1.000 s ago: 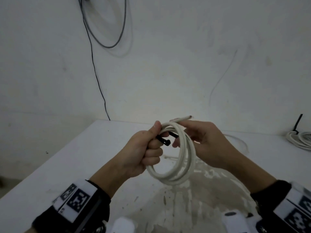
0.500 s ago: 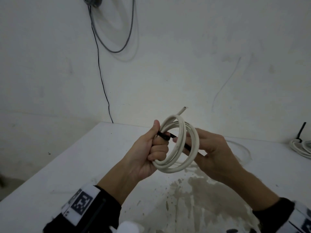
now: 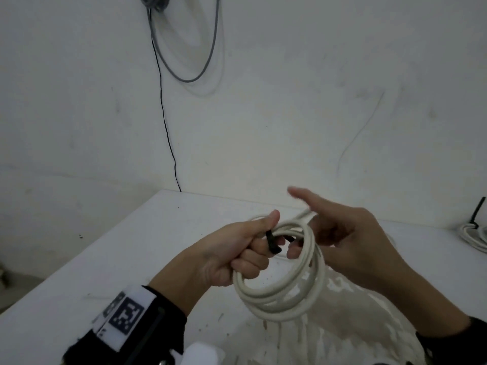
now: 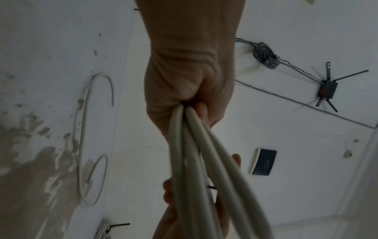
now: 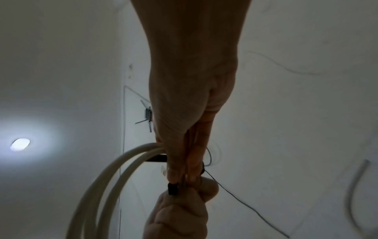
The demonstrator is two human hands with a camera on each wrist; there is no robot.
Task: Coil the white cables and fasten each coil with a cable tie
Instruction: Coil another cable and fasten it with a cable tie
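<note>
My left hand (image 3: 237,255) had its fingers curled tight around one side of the white cable coil (image 3: 282,291), thumb pressed along the top, with the loops hanging below the knuckles, clear of the table. The black cable tie (image 3: 272,245) wrapped the bundle just beside my left thumb, its head jutting out between my two hands. My right hand (image 3: 350,241) sat on the far side of the coil; its lower fingers were together, pinching the tie near its head, as the right wrist view showed, while the index finger stuck out straight and free.

I judged the tie not yet cinched. The strap was thin and my pinch was small, so it could slip from my right fingers, or the tail could miss the head. If my left grip eased, the stiff loops would likely spring apart and the coil would have to be regathered.

Below my hands lay the white table (image 3: 131,259), with a brownish patch of worn paint under the coil. A loose white cable (image 4: 88,145) lay on it beyond my left hand, and another coil (image 3: 474,234) sat far off past my right hand. Behind was a scuffed white wall with a grey cable loop (image 3: 184,48) hanging from it.
</note>
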